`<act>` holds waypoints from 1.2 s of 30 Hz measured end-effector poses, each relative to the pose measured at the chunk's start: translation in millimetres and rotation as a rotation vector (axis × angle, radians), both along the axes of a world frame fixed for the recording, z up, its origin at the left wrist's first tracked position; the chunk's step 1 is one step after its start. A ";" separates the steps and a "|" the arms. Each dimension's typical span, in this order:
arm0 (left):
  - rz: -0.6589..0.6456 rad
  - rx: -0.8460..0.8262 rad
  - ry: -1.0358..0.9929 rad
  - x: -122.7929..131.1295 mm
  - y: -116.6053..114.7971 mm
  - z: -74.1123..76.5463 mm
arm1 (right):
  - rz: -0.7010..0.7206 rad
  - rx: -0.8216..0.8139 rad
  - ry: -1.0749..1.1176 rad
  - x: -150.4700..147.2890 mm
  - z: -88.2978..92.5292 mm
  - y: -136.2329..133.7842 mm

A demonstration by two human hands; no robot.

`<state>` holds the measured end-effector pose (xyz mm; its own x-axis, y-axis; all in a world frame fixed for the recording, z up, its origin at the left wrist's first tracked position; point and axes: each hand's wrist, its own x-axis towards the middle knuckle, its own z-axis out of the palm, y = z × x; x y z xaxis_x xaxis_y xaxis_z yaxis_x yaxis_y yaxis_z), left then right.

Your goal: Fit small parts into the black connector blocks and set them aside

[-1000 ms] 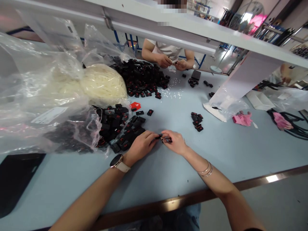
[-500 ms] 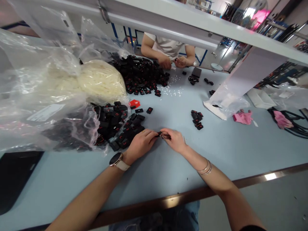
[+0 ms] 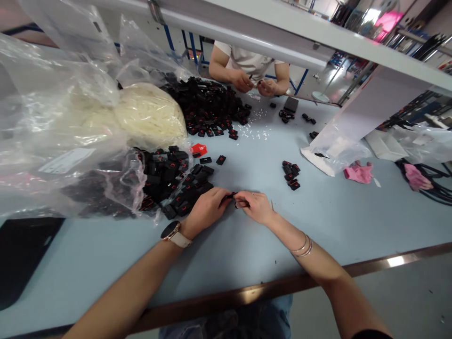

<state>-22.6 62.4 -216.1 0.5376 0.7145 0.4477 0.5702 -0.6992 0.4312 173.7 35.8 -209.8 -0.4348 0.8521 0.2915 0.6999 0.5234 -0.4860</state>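
My left hand [image 3: 206, 209] and my right hand [image 3: 256, 207] meet fingertip to fingertip on the light blue table [image 3: 247, 254]. Both pinch a small black plastic part [image 3: 233, 196] between them. Just left of my left hand a heap of black parts with red marks [image 3: 176, 181] spills from a clear plastic bag [image 3: 70, 155]. A small cluster of black parts [image 3: 290, 173] lies beyond my right hand. I wear a watch on the left wrist and bangles on the right.
Across the table another person's hands [image 3: 254, 84] work beside a second black pile [image 3: 208, 106]. A bag of whitish pieces [image 3: 148, 115] lies at the left. Pink gloves [image 3: 358, 173], a white bag [image 3: 335, 150] and black cables [image 3: 434, 188] sit at the right. A black mat [image 3: 21, 254] is near left.
My hands stay together on the small part, with only slight finger shifts. The view has tilted a little.
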 end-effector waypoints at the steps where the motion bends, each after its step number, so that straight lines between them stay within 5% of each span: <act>1: -0.005 -0.002 0.009 0.0 0.0 0.6 | 0.002 -0.009 -0.033 -0.5 0.1 0.4; 10: -0.004 -0.039 -0.001 -0.1 0.4 -0.4 | -0.115 0.080 0.201 -0.4 1.0 1.0; 28: -0.009 -0.035 -0.022 -0.1 0.6 -1.4 | -0.196 -0.046 0.346 3.0 -3.8 4.8; 36: -0.010 -0.038 -0.017 0.0 0.0 1.8 | -0.123 0.003 0.331 0.9 1.6 5.3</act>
<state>-22.6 62.4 -214.3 0.5374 0.7256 0.4298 0.5552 -0.6880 0.4673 174.6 41.1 -208.2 -0.2104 0.8912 0.4019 0.5621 0.4467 -0.6961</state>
